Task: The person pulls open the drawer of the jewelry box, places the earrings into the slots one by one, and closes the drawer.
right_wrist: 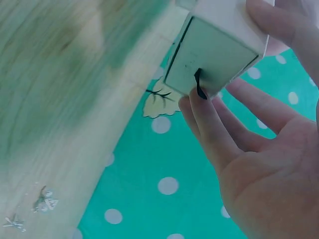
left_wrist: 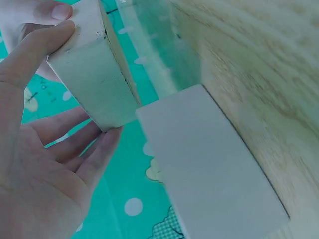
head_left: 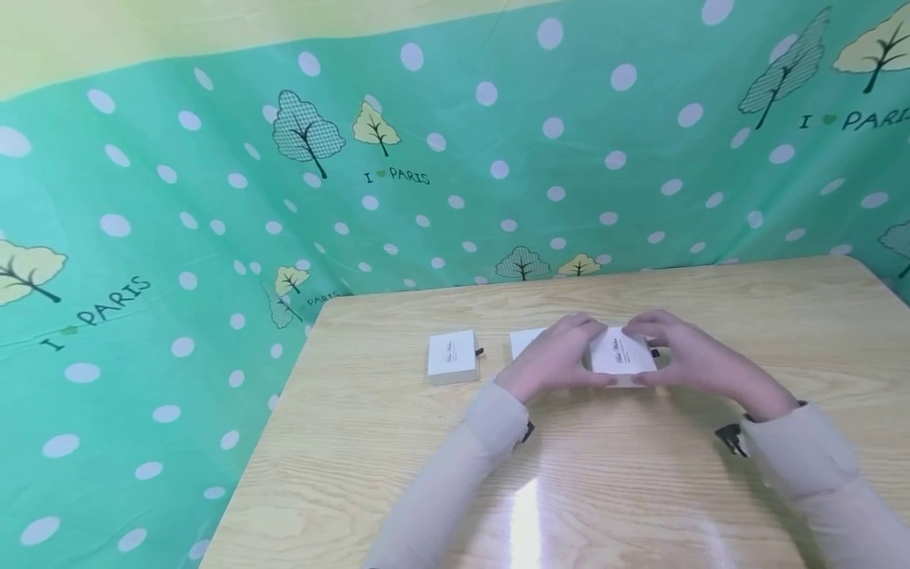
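Both hands hold one small white drawer box point(head_left: 618, 353) with dark lettering on its top. My left hand point(head_left: 558, 356) grips its left side, thumb at the near edge and fingers at the far edge. On the right side, my right hand point(head_left: 686, 356) pinches the box the same way. A short black ribbon tab point(right_wrist: 200, 83) sticks out of its end, close to the right fingers, in the right wrist view. Beside the left hand lies a second white box point(head_left: 523, 340), partly hidden by that hand; the left wrist view shows its plain side point(left_wrist: 214, 164).
A third white box point(head_left: 453, 353) with a black tab stands further left on the wooden table point(head_left: 370, 442). Small silvery pieces point(right_wrist: 46, 200), too blurred to identify, lie on the table in the right wrist view. Behind hangs a green dotted cloth point(head_left: 455, 158).
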Demonstrator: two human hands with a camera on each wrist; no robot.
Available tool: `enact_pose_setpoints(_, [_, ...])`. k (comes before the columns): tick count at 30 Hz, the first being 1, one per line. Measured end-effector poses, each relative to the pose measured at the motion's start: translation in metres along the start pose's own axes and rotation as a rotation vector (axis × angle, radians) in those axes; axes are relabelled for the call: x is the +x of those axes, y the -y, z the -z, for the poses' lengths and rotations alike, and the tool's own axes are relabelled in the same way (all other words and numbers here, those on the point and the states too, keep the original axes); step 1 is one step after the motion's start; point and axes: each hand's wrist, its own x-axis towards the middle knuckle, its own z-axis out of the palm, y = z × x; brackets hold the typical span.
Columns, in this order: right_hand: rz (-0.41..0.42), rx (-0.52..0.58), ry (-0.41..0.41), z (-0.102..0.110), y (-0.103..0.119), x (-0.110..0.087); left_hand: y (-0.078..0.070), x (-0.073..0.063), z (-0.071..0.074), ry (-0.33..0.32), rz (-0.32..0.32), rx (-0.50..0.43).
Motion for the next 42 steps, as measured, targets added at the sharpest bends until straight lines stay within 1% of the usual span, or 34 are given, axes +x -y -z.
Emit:
enact_pose_setpoints(8, [0.012, 0.027, 0.038, 0.0, 0.018, -0.008, -0.001, -0.023, 0.01, -0.028, -0.048, 0.006])
enact_pose_setpoints(13, [0.033, 0.025, 0.044, -0.002, 0.025, -0.011, 0.001, -0.035, 0.012, -0.03, -0.069, -0.038])
enact_pose_setpoints(18, [0.065, 0.048, 0.063, -0.005, 0.031, -0.013, 0.004, -0.046, 0.01, -0.028, -0.081, -0.063])
enact_pose_setpoints(23, [0.107, 0.057, 0.102, -0.011, 0.036, -0.012, 0.008, -0.061, 0.006, -0.041, -0.073, -0.071])
enact_pose_setpoints(26, [0.113, 0.063, 0.125, -0.015, 0.038, -0.012, 0.01, -0.068, 0.004, -0.045, -0.063, -0.073])
enact_pose_setpoints(31, [0.1, 0.08, 0.147, -0.021, 0.038, -0.011, 0.013, -0.073, 0.0, -0.037, -0.048, -0.107])
enact_pose_setpoints(42, [0.1, 0.051, 0.146, -0.035, 0.033, -0.009, 0.019, -0.075, -0.012, -0.001, 0.003, -0.137])
